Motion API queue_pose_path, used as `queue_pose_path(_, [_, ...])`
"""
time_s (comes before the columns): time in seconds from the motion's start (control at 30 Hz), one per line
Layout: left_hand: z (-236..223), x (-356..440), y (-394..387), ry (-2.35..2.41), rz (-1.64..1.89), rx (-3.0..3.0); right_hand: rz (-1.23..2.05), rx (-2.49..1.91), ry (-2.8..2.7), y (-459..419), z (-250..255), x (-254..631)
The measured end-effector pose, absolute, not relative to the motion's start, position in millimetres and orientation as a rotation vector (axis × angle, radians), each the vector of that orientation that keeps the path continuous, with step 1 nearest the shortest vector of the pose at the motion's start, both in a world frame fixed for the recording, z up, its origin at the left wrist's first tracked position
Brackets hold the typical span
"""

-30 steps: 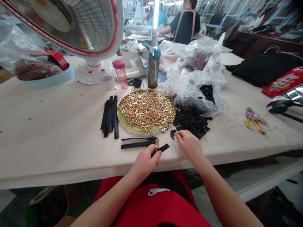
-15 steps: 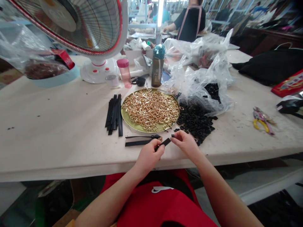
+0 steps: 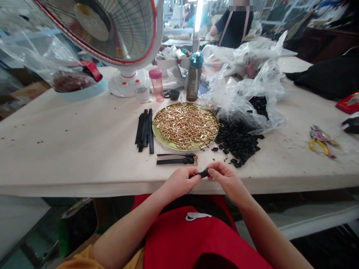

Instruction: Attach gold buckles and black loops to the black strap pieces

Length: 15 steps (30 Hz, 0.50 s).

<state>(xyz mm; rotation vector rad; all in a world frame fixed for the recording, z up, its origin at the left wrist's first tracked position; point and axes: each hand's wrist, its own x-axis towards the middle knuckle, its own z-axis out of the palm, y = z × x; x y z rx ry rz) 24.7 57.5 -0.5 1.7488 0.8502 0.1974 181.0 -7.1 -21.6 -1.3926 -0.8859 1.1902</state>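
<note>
My left hand (image 3: 181,182) is closed around a short black strap (image 3: 201,174), held low over the table's front edge. With finger and thumb, my right hand (image 3: 225,178) pinches a small black loop at the strap's right end; how far it is over the strap is hidden by the fingers. Just beyond lie two black straps with gold buckles (image 3: 177,161). A round plate (image 3: 157,141) is heaped with gold buckles (image 3: 186,125). Left of it is a stack of plain black straps (image 3: 144,130), and on its right a pile of small black loops (image 3: 238,144).
A fan (image 3: 127,84) stands at the back left, near a pink-lidded cup (image 3: 157,87) and a dark bottle (image 3: 193,84). Clear plastic bags (image 3: 244,86) cover the back right. Yellow-handled pliers (image 3: 319,144) lie at the right. Another person (image 3: 235,28) is behind the table.
My right hand has brought the small loop from just off the strap's end onto that end. Both hands are now closer together and nearer the table's edge. The view has shifted slightly.
</note>
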Motion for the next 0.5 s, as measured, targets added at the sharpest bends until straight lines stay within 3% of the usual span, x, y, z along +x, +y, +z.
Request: queue_pose_path(0.5, [-5, 20, 54, 0.864, 0.370, 1.535, 1.370, -1.250, -0.694, -14, -22, 163])
